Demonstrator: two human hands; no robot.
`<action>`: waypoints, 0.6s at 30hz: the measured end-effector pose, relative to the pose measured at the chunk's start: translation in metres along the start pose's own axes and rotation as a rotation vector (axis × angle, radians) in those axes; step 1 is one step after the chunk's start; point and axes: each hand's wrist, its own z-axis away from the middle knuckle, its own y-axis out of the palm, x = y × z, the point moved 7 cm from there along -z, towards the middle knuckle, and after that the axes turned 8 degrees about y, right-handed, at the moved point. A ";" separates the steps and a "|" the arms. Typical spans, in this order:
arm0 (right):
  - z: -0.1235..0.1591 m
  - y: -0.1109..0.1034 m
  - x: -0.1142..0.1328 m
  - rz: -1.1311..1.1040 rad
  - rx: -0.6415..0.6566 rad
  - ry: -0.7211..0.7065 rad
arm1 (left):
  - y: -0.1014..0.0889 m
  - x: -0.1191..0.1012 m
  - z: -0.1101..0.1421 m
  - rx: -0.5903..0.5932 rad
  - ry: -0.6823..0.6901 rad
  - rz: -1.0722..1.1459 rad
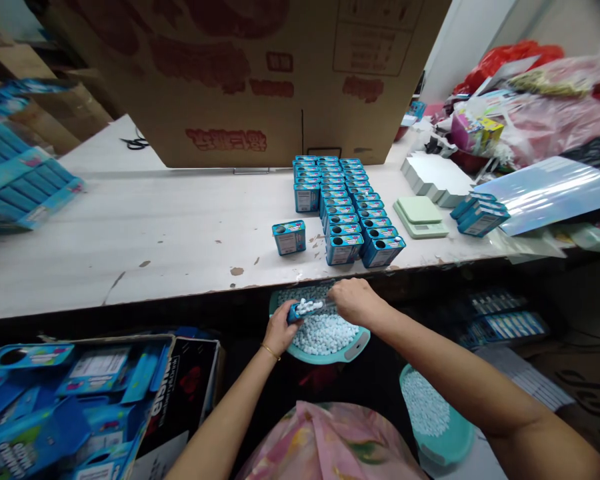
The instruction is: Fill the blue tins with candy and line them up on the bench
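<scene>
My left hand (279,328) is closed around a small blue box (294,312), held tilted above a teal basin (351,349) of small white pellets (325,333). White pellets lie at the box's mouth. My right hand (355,300) is closed on a clear scoop (329,303), which carries pellets up to the box's opening; much of the scoop is hidden by the fingers. On the table edge just beyond stands a single blue box (289,238), upright and apart from the packed rows of blue boxes (343,248).
A large cardboard carton (260,87) stands behind the rows. A green scale (421,217) and white cards (435,179) are to the right. At lower left, a carton (166,373) holds loose blue boxes. A second teal basin (447,443) with pellets sits at lower right.
</scene>
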 end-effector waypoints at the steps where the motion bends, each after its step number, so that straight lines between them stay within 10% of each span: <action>1: 0.000 0.000 0.000 0.003 0.002 0.004 | 0.000 0.000 0.000 0.004 -0.009 0.006; 10: 0.008 0.012 -0.033 -0.020 -0.019 0.079 | -0.009 0.002 0.001 -0.074 -0.113 0.149; 14: 0.003 0.070 -0.077 -0.083 0.063 0.252 | -0.014 0.016 0.004 -0.135 -0.206 0.290; 18: -0.018 0.139 -0.066 -0.328 0.094 0.341 | 0.008 0.027 0.002 -0.136 -0.330 0.495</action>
